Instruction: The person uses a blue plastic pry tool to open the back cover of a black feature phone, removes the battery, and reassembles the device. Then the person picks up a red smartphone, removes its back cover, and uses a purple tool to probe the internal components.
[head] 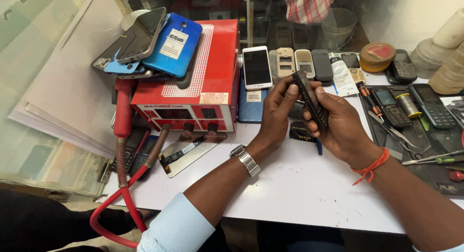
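Both my hands hold a small black keypad phone [310, 100] edge-up over the white table [290, 184]. My left hand [276, 112], with a metal watch on its wrist, pinches the phone's upper end. My right hand [340, 124], with an orange thread on its wrist, cradles the lower part, thumb on the side. A small black flat part [300, 133] lies on the table just under the hands.
A red box-shaped station [203, 83] with a hose stands at left, several smartphones [150, 44] stacked on it. A white smartphone [256, 67] and phone shells [304, 62] lie behind my hands. At right a black mat [425, 141] carries keypad phones, tweezers [391, 129], screwdrivers and a solder spool [408, 104].
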A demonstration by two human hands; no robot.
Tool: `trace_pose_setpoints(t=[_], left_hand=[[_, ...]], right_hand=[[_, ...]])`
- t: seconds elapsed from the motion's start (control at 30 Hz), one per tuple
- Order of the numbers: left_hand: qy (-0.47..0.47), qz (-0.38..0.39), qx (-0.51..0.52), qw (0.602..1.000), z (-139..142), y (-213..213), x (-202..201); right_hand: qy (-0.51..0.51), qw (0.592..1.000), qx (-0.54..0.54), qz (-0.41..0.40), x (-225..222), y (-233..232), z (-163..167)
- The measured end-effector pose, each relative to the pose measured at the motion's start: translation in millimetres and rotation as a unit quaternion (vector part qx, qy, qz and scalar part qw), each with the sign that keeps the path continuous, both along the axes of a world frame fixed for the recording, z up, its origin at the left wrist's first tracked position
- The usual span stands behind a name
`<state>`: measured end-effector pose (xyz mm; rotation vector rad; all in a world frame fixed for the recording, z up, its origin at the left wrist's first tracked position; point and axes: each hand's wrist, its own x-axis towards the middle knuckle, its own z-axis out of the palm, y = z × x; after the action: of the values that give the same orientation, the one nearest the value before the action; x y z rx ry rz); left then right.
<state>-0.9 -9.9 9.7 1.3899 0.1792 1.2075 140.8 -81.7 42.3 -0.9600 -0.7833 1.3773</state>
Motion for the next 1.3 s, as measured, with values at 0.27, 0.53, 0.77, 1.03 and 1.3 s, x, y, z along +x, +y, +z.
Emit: trace_pose_setpoints(t=[0.27,0.53,0.77,1.03,1.3], left_hand=[[0.007,-0.045,-0.052,0.998,6,-5,-2],[0.006,0.008,-0.031,0.999,15,-12,-6],[0.019,0.076,-0.030,0.997,10,-8,-2],[0.015,0.069,-0.074,0.995,9,-5,-1],[0.013,0.036,-0.069,0.997,14,-7,-4]], right_hand=[[0.020,1.000,0.009,-0.002,8,3,-8],[-0.044,0.999,0.003,-0.008,-3,-3,4],[-0.177,0.983,0.038,0.042,-18,-12,14],[-0.108,0.990,0.050,0.072,-17,-11,11],[-0.066,0.995,0.032,0.065,-17,-14,16]])
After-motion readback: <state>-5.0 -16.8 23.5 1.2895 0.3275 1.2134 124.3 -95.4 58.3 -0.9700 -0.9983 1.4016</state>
